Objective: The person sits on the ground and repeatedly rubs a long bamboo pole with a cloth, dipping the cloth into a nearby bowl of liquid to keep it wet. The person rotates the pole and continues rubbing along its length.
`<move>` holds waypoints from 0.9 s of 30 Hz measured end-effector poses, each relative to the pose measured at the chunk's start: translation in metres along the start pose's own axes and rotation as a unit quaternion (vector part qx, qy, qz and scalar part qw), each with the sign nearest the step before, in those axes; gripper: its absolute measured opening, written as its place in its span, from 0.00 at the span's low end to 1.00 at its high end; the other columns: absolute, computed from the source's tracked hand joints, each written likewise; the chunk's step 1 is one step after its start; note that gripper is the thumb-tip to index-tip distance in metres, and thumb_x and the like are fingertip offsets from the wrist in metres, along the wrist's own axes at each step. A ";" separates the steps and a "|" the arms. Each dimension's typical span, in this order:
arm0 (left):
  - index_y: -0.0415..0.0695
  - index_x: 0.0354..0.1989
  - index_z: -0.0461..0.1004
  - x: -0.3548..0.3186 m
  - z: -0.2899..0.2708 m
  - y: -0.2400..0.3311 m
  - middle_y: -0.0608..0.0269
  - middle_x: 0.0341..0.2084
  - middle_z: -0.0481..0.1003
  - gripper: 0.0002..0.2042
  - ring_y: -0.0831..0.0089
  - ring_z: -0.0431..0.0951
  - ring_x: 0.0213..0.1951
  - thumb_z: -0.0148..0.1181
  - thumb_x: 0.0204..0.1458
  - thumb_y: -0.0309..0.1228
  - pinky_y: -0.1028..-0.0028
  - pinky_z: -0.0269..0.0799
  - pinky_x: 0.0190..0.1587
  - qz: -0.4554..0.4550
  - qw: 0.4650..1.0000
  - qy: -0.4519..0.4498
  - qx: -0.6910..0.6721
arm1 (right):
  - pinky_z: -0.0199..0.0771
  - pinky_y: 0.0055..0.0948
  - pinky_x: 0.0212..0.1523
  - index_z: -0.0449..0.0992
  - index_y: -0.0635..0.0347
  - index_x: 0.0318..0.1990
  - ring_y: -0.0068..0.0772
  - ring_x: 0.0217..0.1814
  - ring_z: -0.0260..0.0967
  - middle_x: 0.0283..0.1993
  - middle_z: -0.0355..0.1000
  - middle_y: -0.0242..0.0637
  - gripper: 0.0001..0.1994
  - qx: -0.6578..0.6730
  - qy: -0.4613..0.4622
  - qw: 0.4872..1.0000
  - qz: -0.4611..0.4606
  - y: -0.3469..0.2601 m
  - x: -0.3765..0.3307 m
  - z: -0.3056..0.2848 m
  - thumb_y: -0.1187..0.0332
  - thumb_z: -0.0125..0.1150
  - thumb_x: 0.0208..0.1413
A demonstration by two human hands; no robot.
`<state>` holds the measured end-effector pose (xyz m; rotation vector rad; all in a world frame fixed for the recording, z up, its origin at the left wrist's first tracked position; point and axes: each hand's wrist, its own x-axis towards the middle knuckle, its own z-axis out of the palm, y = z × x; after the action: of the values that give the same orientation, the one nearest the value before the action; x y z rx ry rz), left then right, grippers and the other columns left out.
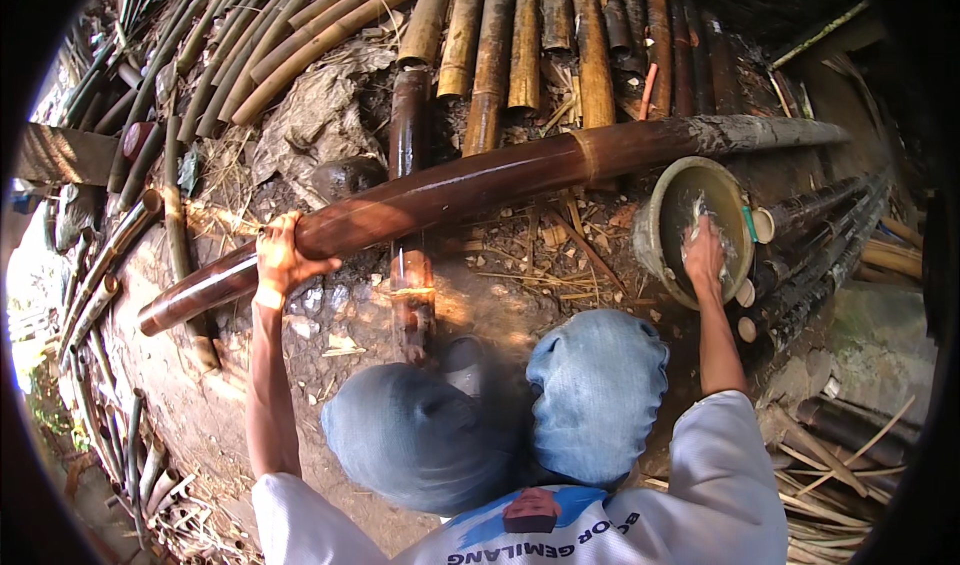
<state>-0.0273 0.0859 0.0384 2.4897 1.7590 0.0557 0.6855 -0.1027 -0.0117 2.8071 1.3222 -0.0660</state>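
A long, dark brown, wet-looking bamboo pole (440, 202) lies slantwise in front of me, its far right part greyish and unscraped-looking. My left hand (286, 257) grips it near its left end, with the thumb stretched along the near side. My right hand (704, 249) reaches down into a round basin (655, 230) of cloudy water on the right. Its fingers are closed at some whitish stuff in the water, too blurred to name. Beneath the pole runs a shorter dark bamboo piece (409, 125), crossing it as a support.
Several yellow-brown bamboo lengths (490, 55) lie in a row at the back. Curved poles (330, 35) are stacked at the far left. Dark poles (800, 255) lie beside the basin, and a green object (749, 223) sits at its rim. My jeans-clad knees (600, 390) are close in front.
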 end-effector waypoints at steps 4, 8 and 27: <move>0.48 0.60 0.72 0.023 -0.012 0.007 0.52 0.55 0.75 0.43 0.53 0.76 0.57 0.57 0.49 0.73 0.50 0.64 0.63 -0.121 0.984 -0.131 -0.025 | 0.74 0.55 0.51 0.78 0.60 0.51 0.69 0.51 0.75 0.44 0.78 0.63 0.17 0.218 0.037 0.974 0.049 -0.019 0.002 0.001 0.58 0.58 0.62; 0.50 0.63 0.73 0.037 0.003 0.046 0.52 0.49 0.80 0.27 0.56 0.82 0.50 0.40 0.70 0.56 0.50 0.72 0.57 -0.084 0.994 -0.067 -0.013 | 0.78 0.33 0.42 0.78 0.64 0.53 0.35 0.43 0.82 0.44 0.82 0.42 0.19 0.492 0.152 0.857 0.039 -0.084 0.018 -0.045 0.55 0.56 0.69; 0.48 0.77 0.49 0.074 0.011 0.245 0.41 0.70 0.57 0.63 0.47 0.55 0.72 0.79 0.31 0.58 0.43 0.45 0.73 0.120 0.992 0.008 0.036 | 0.65 0.47 0.68 0.81 0.57 0.40 0.51 0.58 0.72 0.46 0.78 0.44 0.13 0.218 0.200 0.942 -0.162 -0.192 0.098 -0.059 0.59 0.54 0.67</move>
<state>0.2283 0.0736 0.0493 2.7473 1.4821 0.0311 0.6005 0.0981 0.0384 3.0237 2.0883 0.2480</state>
